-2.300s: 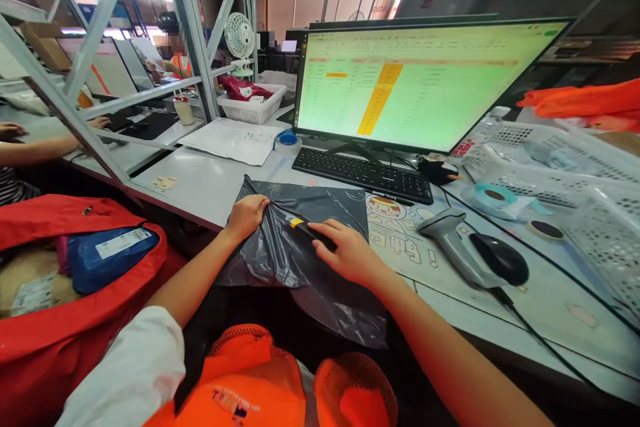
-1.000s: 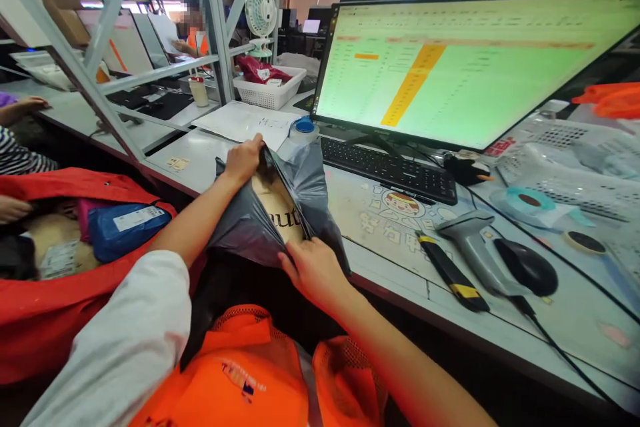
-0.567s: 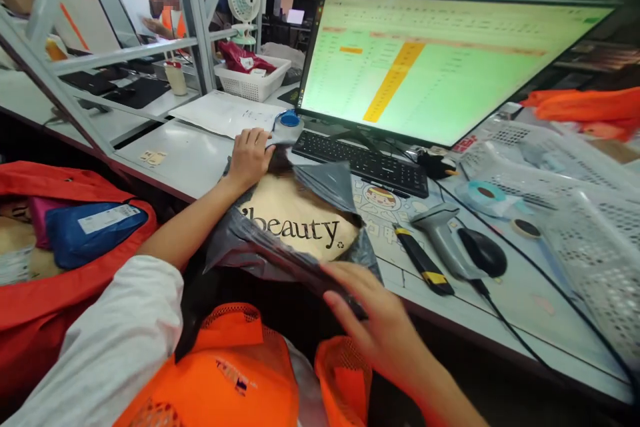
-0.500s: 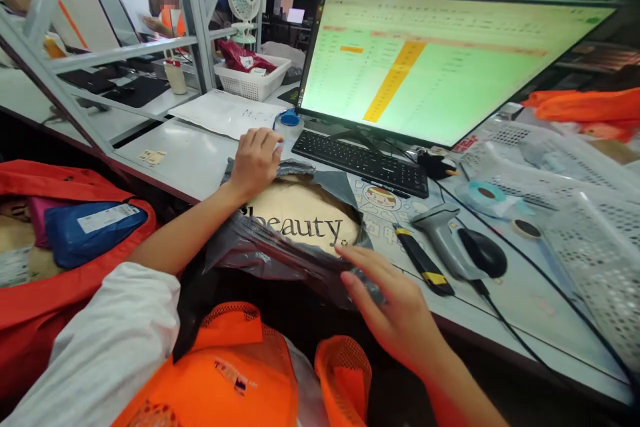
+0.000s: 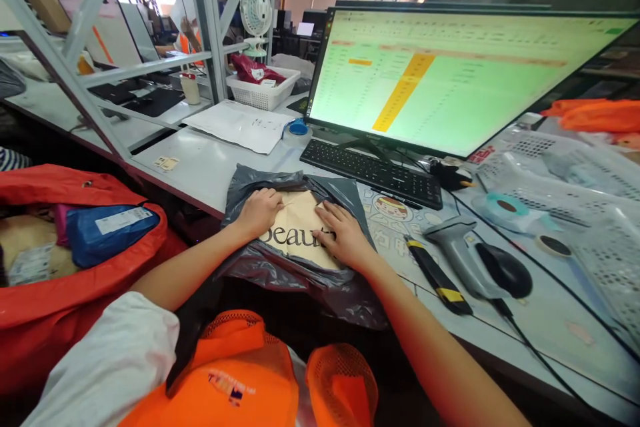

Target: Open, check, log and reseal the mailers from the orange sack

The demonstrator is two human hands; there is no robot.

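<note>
A torn-open grey plastic mailer bag (image 5: pixel 295 287) lies at the desk's front edge, part of it hanging over. Inside it shows a beige paper package (image 5: pixel 300 210) with black "beauty" lettering, partly covered by my hands. My left hand (image 5: pixel 260 212) is at the package's left side, its fingers bent and closed over the creased paper. On the package's right side rests my right hand (image 5: pixel 345 235), fingers stretched across the surface and thumb apart, covering the last letters.
Right of the bag lie a yellow-black utility knife (image 5: pixel 437 277), a barcode scanner (image 5: pixel 460 257) and a mouse (image 5: pixel 503 270). Behind are a keyboard (image 5: pixel 370 173) and monitor (image 5: pixel 430 80). A red bag (image 5: pixel 100 280) with parcels stands at left. White baskets (image 5: pixel 565 173) fill the right side.
My right hand has moved from the bag's right edge onto the package. My left hand has come down from the bag's upper rim to the package's left side. The paper looks more creased.
</note>
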